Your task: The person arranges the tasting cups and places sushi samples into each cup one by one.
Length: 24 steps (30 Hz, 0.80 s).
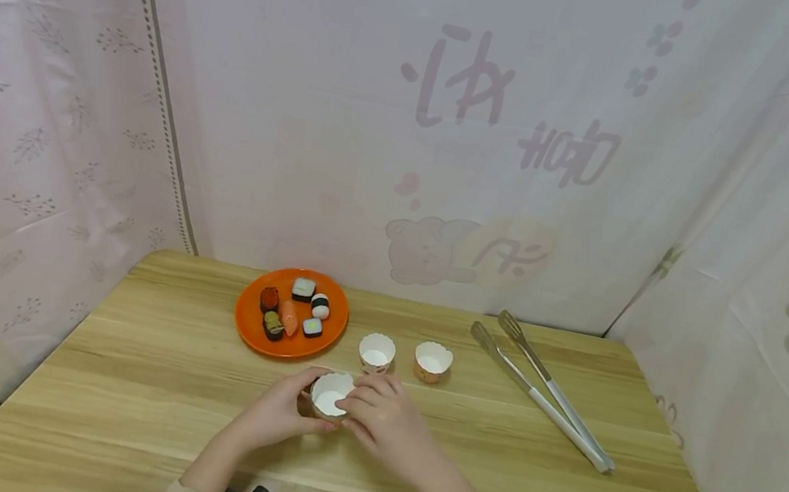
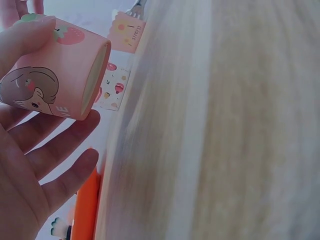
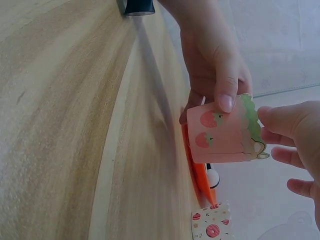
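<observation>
Head view from above the pink cup [image 1: 332, 387], facing forward and down, farthest off, left wrist view close at the cup's left, right wrist view close at its right, both turned sideways, facing past it, cup and orange plate [image 1: 249, 316] shared.

Your cup [image 3: 225, 132]: matt paper; plate [image 1: 246, 330]: smooth plastic; tongs [image 1: 566, 426]: metal; surface [image 1: 155, 389]: smooth, wood-grained; surrounding drapes [image 1: 309, 99]: creased cloth.

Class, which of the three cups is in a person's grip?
The pink strawberry-patterned cup, held in the left hand; the white patterned cup and the peach-coloured cup stand on the table.
</observation>
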### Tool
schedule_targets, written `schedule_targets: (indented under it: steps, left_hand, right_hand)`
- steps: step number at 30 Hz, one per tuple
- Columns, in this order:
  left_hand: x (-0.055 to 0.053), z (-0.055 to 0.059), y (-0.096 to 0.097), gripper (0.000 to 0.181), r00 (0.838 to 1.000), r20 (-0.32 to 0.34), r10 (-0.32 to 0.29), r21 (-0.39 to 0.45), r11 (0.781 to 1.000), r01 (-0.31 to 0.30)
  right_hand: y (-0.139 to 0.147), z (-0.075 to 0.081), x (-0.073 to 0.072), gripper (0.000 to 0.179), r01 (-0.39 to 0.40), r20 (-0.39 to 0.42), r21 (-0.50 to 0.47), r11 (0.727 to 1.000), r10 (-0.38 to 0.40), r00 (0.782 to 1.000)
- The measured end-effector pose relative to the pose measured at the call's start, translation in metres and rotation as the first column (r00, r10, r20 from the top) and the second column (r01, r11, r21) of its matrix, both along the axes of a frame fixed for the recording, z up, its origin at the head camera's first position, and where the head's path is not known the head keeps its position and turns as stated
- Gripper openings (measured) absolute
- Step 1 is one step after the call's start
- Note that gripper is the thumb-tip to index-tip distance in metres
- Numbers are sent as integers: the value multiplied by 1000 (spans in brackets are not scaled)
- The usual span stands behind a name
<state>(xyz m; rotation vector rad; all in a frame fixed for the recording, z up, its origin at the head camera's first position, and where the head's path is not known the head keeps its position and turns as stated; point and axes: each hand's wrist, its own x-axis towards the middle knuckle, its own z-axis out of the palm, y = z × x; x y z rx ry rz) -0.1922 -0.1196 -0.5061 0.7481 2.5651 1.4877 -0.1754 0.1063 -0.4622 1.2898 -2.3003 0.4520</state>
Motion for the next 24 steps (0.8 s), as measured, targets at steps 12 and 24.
schedule_targets:
  steps: [12,24]
  left_hand:
    - [3,2,1,70,1000,31,1,-6,1000,-1]
    - [3,3,1,71,1000,20,-11,3,1000,11]
  right_hand:
    - [-2,0,0,12,6,-21,32,999,-5,1000]
    - [-3,-2,2,7,0,-20,22,1000,1,1000]
